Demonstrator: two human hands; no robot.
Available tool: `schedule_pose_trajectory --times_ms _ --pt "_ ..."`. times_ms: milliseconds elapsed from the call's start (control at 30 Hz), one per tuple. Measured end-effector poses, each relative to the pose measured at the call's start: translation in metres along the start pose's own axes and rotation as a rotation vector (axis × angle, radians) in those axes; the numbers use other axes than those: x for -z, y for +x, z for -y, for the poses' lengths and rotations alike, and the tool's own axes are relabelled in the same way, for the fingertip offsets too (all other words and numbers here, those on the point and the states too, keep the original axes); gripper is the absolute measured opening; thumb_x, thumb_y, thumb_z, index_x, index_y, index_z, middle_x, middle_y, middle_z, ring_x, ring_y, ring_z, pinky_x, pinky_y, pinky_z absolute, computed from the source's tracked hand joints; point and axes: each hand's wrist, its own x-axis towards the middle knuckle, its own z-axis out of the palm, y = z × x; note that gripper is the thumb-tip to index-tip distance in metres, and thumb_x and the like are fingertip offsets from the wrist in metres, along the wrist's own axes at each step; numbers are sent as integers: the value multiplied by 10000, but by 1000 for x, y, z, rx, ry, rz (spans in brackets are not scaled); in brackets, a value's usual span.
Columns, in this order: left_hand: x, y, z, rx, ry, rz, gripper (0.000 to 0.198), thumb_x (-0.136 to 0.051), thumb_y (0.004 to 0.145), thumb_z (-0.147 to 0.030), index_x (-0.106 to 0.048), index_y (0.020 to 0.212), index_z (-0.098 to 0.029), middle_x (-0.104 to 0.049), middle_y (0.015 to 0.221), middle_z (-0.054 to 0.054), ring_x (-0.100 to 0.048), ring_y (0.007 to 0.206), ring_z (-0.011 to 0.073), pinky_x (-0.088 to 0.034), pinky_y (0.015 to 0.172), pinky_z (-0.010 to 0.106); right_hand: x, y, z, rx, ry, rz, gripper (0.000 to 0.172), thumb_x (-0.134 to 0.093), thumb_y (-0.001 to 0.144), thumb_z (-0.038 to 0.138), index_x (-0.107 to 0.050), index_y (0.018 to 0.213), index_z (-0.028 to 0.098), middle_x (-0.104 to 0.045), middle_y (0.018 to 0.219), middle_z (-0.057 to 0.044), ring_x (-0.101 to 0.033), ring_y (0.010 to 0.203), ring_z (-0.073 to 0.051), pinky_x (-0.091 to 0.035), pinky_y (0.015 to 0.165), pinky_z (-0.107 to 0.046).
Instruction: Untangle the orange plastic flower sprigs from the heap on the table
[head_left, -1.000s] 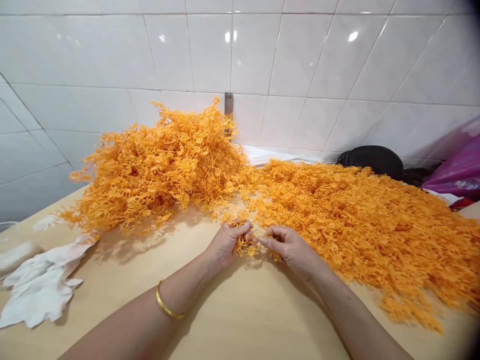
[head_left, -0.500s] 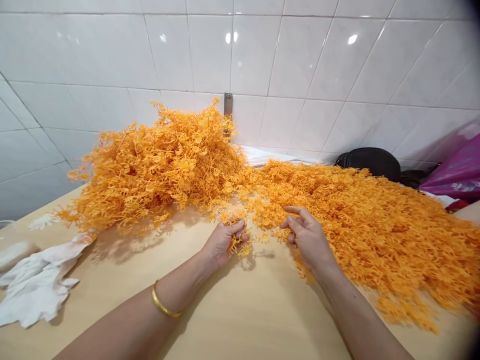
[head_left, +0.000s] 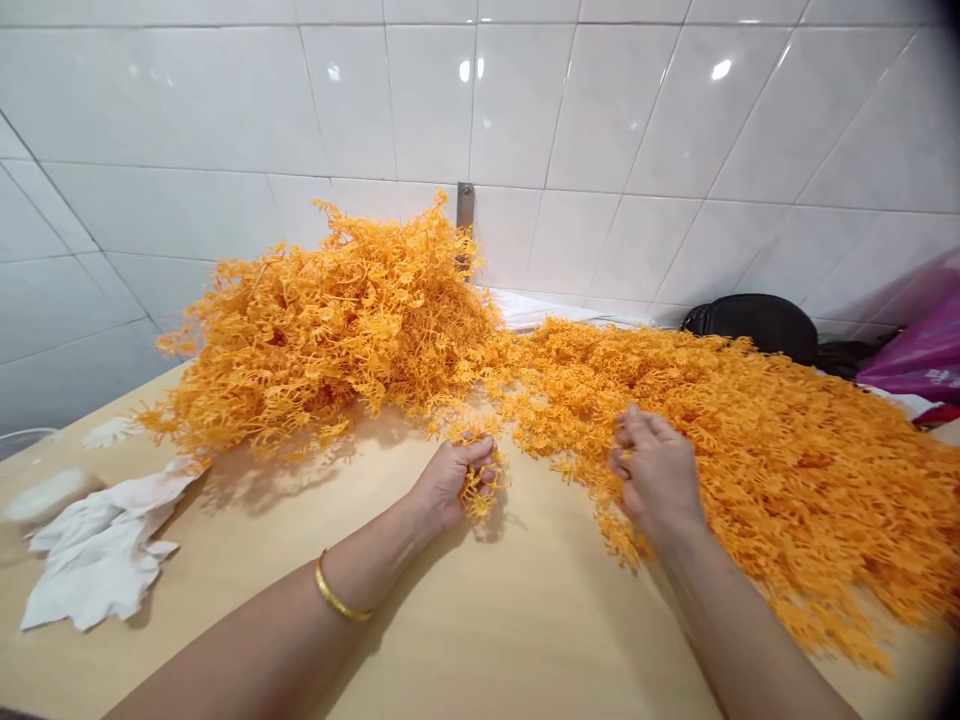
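Note:
My left hand [head_left: 451, 478] is curled shut round a small bunch of orange plastic sprigs [head_left: 478, 489] just above the wooden table [head_left: 495, 620]. A gold bangle [head_left: 339, 601] sits on that wrist. My right hand [head_left: 655, 468] rests on the near edge of the wide flat spread of orange sprigs [head_left: 757, 450], its fingers bent and pinching into the pieces. A taller tangled heap of orange sprigs [head_left: 330, 330] stands to the left, against the tiled wall.
Crumpled white cloth gloves [head_left: 105, 545] lie at the table's left edge. A black bag [head_left: 757, 322] and a purple plastic bag [head_left: 919, 355] sit at the back right by the white tiled wall [head_left: 525, 110]. A metal bracket [head_left: 465, 208] is on the wall.
My right hand has left my left hand and moved right, onto the flat spread of sprigs. My left hand keeps hold of its small bunch, nearly still.

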Motion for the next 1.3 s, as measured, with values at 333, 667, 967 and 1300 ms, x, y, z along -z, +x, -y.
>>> schedule_pose_trajectory --times_ms 333,667,967,1300 --pt "2 7 0 -64 -139 -37 83 -523 713 -130 -512 631 -125 -479 496 -16 -568 553 117 -470 621 250 -17 -27 -3 23 -467 417 320 -541 680 467 -508 578 166 -357 477 54 -306 431 -63 -238 413 -201" --pt "-2 6 0 14 -239 11 107 -482 744 -134 -492 637 -131 -463 481 -19 -549 532 117 -459 536 233 -28 -39 -8 64 -452 613 166 -542 688 288 -614 797 186 -601 754 -18 -525 704 -159 -382 637 -258" --pt "-7 3 -1 83 -290 79 270 -389 799 -133 -380 530 -148 -271 423 -51 -370 401 60 -432 503 198 -19 -26 -2 91 -591 529 179 -507 703 316 -488 587 182 -380 457 56 -314 432 -81 -217 422 -211" --pt "-17 5 -4 50 -330 141 279 -405 788 -111 -317 528 -163 -268 449 -62 -319 383 39 -426 554 217 -23 -26 -9 501 -849 326 190 -379 808 314 -396 648 211 -394 505 32 -361 465 -114 -261 473 -243"
